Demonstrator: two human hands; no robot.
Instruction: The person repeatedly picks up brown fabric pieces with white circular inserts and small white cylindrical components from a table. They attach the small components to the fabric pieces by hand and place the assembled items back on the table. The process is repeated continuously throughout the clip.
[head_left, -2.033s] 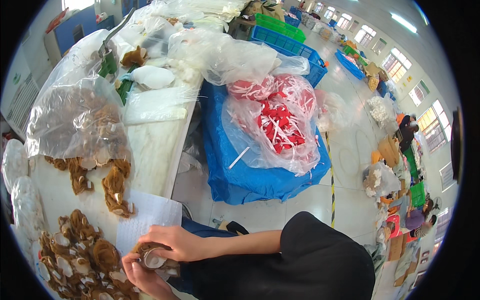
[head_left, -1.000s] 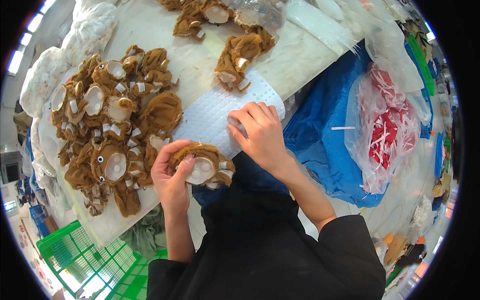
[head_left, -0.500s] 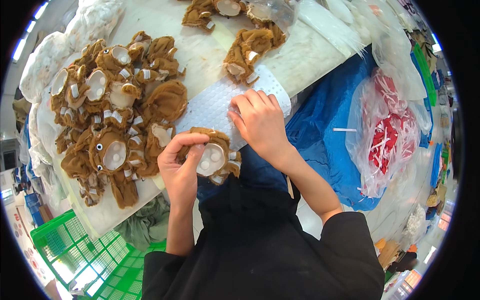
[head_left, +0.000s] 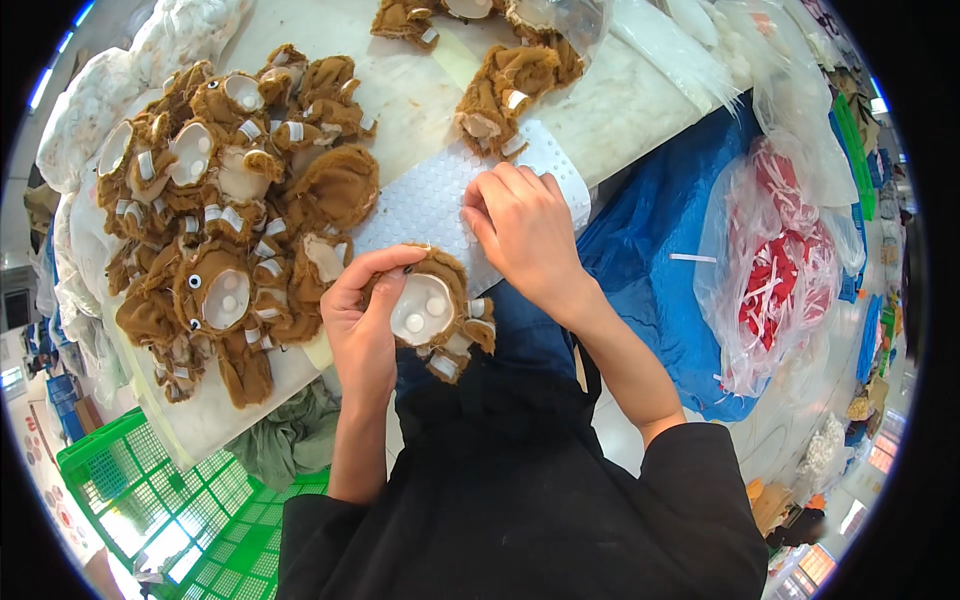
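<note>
Between the thumb and fingers of my left hand (head_left: pixel 360 325) is a brown plush toy skin (head_left: pixel 452 275). It has a clear round plastic piece with white round discs showing, and small white tabs on its lower right edge. It hangs over my lap at the table's front edge. My right hand (head_left: pixel 525 230) is closed, just up and right of the plush skin, over a white dotted mat (head_left: pixel 425 200). Its fingers curl under and hide whatever they may hold. The two hands are apart.
On the table (head_left: pixel 410 110), a heap of brown plush skins (head_left: pixel 235 220) lies left and more plush pieces (head_left: pixel 505 85) lie far. A green crate (head_left: pixel 150 490) stands lower left. To the right, a clear bag of red and white pieces (head_left: pixel 775 270) rests on blue sheeting (head_left: pixel 650 270).
My left hand has shifted slightly upward and right with the plush skin. My right hand has curled in a little, staying over the mat. The whole view has shifted slightly.
</note>
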